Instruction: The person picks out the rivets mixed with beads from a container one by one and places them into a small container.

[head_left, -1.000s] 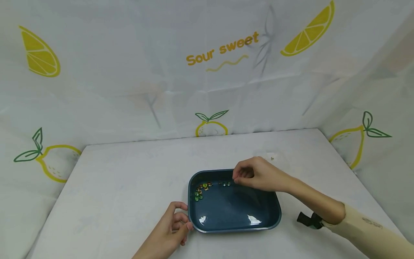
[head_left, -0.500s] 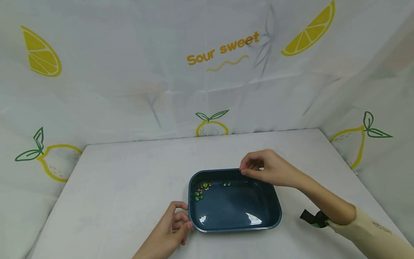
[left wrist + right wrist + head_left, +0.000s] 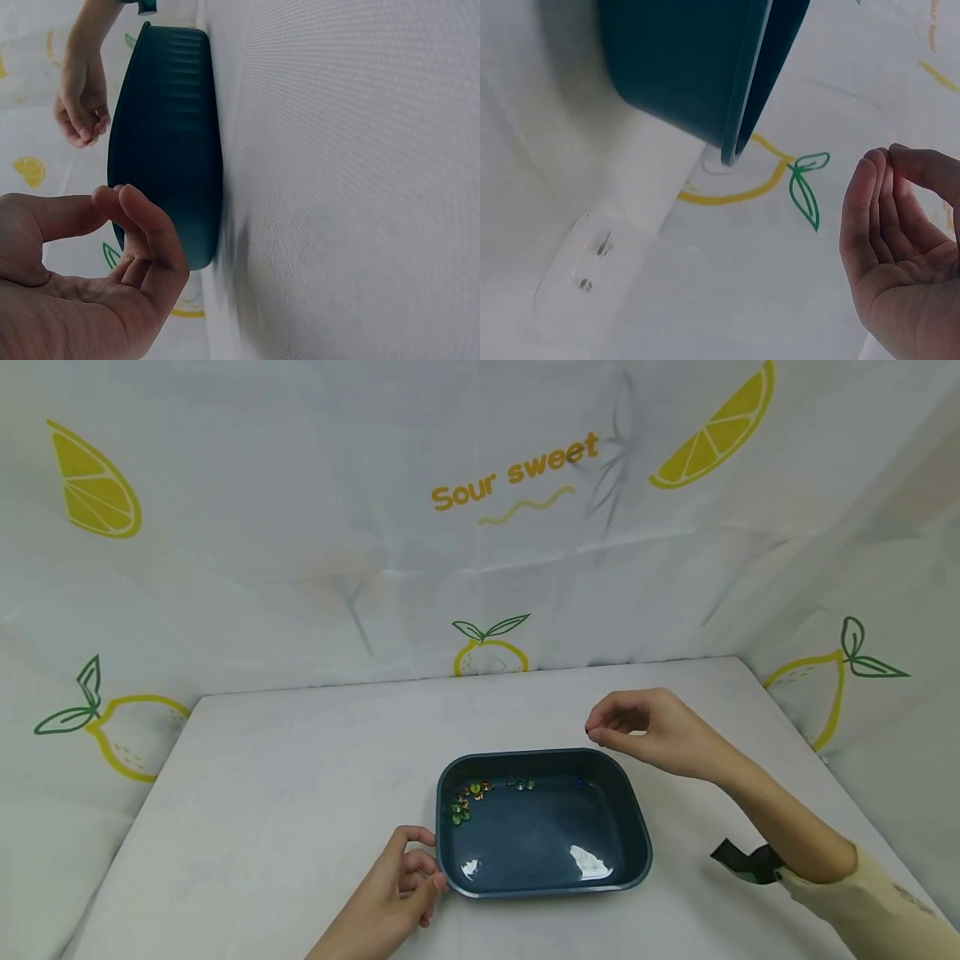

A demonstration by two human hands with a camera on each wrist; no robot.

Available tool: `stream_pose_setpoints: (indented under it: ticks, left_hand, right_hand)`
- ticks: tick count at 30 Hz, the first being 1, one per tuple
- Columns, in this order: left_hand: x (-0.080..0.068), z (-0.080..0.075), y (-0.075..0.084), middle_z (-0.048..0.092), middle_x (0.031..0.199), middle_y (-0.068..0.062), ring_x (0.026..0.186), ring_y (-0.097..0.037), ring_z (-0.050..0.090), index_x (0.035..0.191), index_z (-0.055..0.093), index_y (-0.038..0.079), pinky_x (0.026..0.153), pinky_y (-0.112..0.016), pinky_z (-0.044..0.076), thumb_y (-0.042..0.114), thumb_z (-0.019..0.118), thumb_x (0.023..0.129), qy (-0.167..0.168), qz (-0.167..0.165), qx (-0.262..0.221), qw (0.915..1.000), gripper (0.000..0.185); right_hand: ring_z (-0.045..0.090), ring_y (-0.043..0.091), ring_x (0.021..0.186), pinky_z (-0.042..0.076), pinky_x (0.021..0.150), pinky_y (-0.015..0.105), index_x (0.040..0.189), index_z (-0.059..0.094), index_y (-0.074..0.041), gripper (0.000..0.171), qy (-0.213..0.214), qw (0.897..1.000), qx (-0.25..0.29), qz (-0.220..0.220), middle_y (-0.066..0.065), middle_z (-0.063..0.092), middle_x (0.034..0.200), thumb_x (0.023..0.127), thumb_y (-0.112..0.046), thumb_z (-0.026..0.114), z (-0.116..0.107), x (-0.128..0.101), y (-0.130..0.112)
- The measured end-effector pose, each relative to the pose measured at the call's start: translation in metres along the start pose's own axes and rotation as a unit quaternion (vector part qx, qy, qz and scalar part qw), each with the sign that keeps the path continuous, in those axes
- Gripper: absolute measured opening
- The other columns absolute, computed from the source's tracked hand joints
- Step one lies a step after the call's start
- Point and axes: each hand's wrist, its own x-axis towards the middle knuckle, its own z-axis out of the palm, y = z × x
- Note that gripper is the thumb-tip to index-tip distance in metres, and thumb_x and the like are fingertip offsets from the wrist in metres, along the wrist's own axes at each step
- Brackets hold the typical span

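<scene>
head view: your left hand (image 3: 390,897) rests at the near left corner of the dark blue tray (image 3: 633,827), fingers loosely curled, gripping nothing. small beads (image 3: 468,797) lie in its far left corner. your right hand (image 3: 652,735) hovers beyond the far right corner.

left wrist view: fingers (image 3: 150,232) just beside the tray wall (image 3: 176,150).

right wrist view: your right hand (image 3: 900,247) is cupped, palm bare.

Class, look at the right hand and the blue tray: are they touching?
Apart. The head view shows the right hand raised beyond the blue tray, bare table between them.
</scene>
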Motion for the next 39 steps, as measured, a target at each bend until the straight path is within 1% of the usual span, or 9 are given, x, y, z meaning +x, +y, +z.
stream_pose_setpoints:
  ticks: [5, 9, 12, 19, 22, 24, 31, 39]
  left_hand:
    - [0.000, 0.000, 0.001, 0.063, 0.100, -0.009, 0.070, -0.015, 0.058, 0.146, 0.033, 0.001, 0.062, -0.026, 0.050, 0.007, 0.060, 0.107, 0.002, -0.003, 0.001, 1.0000, 0.048]
    - [-0.001, 0.001, 0.001, 0.063, 0.099, -0.009, 0.070, -0.016, 0.058, 0.146, 0.034, 0.001, 0.062, -0.026, 0.051, 0.008, 0.061, 0.107, 0.005, -0.005, 0.002, 1.0000, 0.048]
    - [-0.001, 0.001, 0.001, 0.063, 0.099, -0.009, 0.070, -0.016, 0.058, 0.146, 0.034, 0.001, 0.062, -0.025, 0.051, 0.008, 0.062, 0.107, 0.005, -0.005, 0.002, 1.0000, 0.049]
    - [-0.001, 0.001, 0.002, 0.063, 0.099, -0.008, 0.070, -0.017, 0.058, 0.146, 0.034, 0.001, 0.062, -0.026, 0.051, 0.009, 0.062, 0.107, 0.007, -0.009, 0.002, 0.9999, 0.049]
    - [0.000, 0.001, 0.002, 0.063, 0.098, -0.008, 0.070, -0.018, 0.058, 0.147, 0.034, 0.002, 0.062, -0.026, 0.051, 0.008, 0.062, 0.107, 0.008, -0.011, 0.001, 0.9999, 0.049]
    - [0.000, 0.001, 0.002, 0.063, 0.098, -0.008, 0.071, -0.019, 0.058, 0.147, 0.034, 0.002, 0.062, -0.026, 0.051, 0.009, 0.062, 0.107, 0.009, -0.012, 0.000, 0.9999, 0.049]
    - [0.000, 0.000, 0.001, 0.063, 0.098, -0.008, 0.071, -0.018, 0.058, 0.147, 0.034, 0.002, 0.063, -0.026, 0.051, 0.009, 0.063, 0.107, 0.007, -0.011, -0.002, 0.9999, 0.049]
    - [0.000, 0.000, 0.002, 0.063, 0.098, -0.007, 0.070, -0.017, 0.058, 0.147, 0.034, 0.001, 0.062, -0.026, 0.051, 0.008, 0.061, 0.107, 0.003, -0.011, -0.001, 0.9999, 0.049]
  right_hand:
    - [0.071, 0.009, 0.083, 0.061, 0.079, 0.020, 0.101, 0.077, -0.018, 0.014, 0.020, 1.000, -0.016, 0.009, -0.007, 0.075, 0.095, 0.097, -0.005, 0.079, -0.008, -0.003, 0.006]
    - [0.072, 0.008, 0.082, 0.060, 0.078, 0.019, 0.100, 0.078, -0.019, 0.015, 0.035, 0.999, -0.020, 0.029, -0.010, 0.075, 0.095, 0.097, -0.005, 0.080, -0.014, -0.005, 0.010]
    - [0.072, 0.005, 0.082, 0.059, 0.076, 0.018, 0.101, 0.078, -0.017, 0.016, 0.048, 0.998, -0.028, 0.039, -0.011, 0.075, 0.095, 0.095, -0.002, 0.080, -0.018, -0.005, 0.013]
    - [0.071, 0.002, 0.080, 0.059, 0.074, 0.018, 0.101, 0.079, -0.013, 0.007, 0.064, 0.995, -0.060, 0.052, 0.001, 0.078, 0.094, 0.097, -0.008, 0.080, -0.025, -0.006, 0.021]
    - [0.070, 0.000, 0.080, 0.059, 0.073, 0.017, 0.101, 0.079, -0.013, 0.007, 0.071, 0.993, -0.075, 0.055, 0.001, 0.079, 0.094, 0.097, -0.007, 0.080, -0.027, -0.005, 0.027]
    - [0.071, 0.001, 0.080, 0.058, 0.073, 0.016, 0.100, 0.079, -0.012, 0.008, 0.075, 0.992, -0.081, 0.056, 0.001, 0.079, 0.093, 0.096, -0.006, 0.080, -0.029, -0.004, 0.032]
    - [0.069, 0.001, 0.079, 0.058, 0.072, 0.014, 0.101, 0.079, -0.008, 0.007, 0.079, 0.991, -0.088, 0.065, 0.005, 0.079, 0.093, 0.096, -0.004, 0.080, -0.033, -0.003, 0.046]
    - [0.068, 0.001, 0.078, 0.057, 0.071, 0.015, 0.103, 0.079, -0.006, 0.006, 0.076, 0.990, -0.085, 0.086, 0.011, 0.080, 0.096, 0.097, -0.006, 0.079, -0.033, -0.003, 0.059]
